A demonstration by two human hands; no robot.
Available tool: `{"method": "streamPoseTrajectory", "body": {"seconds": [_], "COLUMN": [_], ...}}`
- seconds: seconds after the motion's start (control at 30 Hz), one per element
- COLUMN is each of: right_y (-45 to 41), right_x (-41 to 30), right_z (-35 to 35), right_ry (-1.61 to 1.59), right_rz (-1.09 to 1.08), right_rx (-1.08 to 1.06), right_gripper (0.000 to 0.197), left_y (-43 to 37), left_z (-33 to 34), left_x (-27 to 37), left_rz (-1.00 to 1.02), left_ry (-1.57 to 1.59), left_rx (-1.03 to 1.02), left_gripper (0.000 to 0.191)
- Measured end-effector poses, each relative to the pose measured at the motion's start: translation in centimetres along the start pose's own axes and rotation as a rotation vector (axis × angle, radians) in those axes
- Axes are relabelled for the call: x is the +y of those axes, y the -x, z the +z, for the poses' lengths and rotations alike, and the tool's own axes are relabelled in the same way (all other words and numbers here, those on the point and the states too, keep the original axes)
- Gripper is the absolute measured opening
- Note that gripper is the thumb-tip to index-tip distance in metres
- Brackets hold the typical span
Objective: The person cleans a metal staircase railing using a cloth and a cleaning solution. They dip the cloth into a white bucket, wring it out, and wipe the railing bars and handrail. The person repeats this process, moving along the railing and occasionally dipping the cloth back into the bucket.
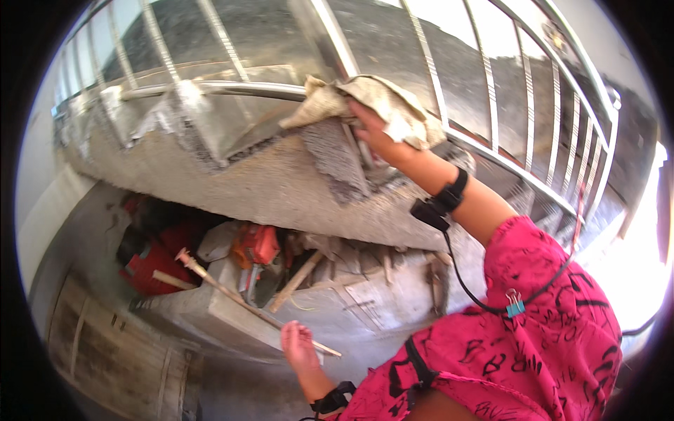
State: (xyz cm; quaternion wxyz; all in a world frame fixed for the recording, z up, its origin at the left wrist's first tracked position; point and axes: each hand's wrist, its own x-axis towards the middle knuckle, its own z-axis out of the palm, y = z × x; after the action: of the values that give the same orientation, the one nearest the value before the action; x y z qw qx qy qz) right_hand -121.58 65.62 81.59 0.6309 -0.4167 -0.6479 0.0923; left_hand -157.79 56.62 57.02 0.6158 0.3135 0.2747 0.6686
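Observation:
My right hand [371, 126] is at a beige cloth [392, 100], which is bunched over the bottom rail and foot of a thick stainless steel post [333, 34]. Part of the cloth hides my fingers. Below it slopes the rough concrete side of a staircase [274, 184]. Lower down, my left hand [298, 344] hovers with its fingers loosely bent and nothing visible in them. A thin wooden stick [239, 300] passes behind that hand; whether they touch, I cannot tell.
Metal balusters [487, 84] run along the stair edge. Under the stairs, a red-orange power tool [260, 247], a red object [158, 263] and pieces of wood [297, 281] crowd a concrete recess. A wooden door panel [110, 347] is at lower left. A black cable [466, 292] hangs by my right arm.

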Motion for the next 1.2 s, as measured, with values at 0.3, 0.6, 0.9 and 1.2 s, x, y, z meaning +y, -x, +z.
{"method": "streamPoseTrajectory", "body": {"seconds": [0.3, 0.6, 0.9, 1.2], "right_y": [2.8, 1.3, 0.8, -10.0], "right_x": [-4.2, -3.0, -7.1, -7.1], "right_z": [-4.7, -1.4, -9.6, -15.0], "right_ry": [0.296, 0.900, 0.755, 0.785], "right_rz": [-0.068, -0.315, -0.456, -0.065], "right_rx": [-0.067, 0.328, 0.274, 0.744], "right_gripper": [0.044, 0.044, 0.033, 0.066], "left_y": [1.2, 0.0, -0.1, -1.9], "left_z": [-3.4, -2.2, 1.7, 2.0], "left_x": [2.2, -0.4, 0.2, -5.0], "left_rz": [0.159, -0.020, -0.169, -0.245], "left_ry": [0.007, -0.077, -0.062, -0.063], "left_rx": [0.096, 0.113, 0.165, 0.051], "left_gripper": [0.010, 0.022, 0.010, 0.012]}}
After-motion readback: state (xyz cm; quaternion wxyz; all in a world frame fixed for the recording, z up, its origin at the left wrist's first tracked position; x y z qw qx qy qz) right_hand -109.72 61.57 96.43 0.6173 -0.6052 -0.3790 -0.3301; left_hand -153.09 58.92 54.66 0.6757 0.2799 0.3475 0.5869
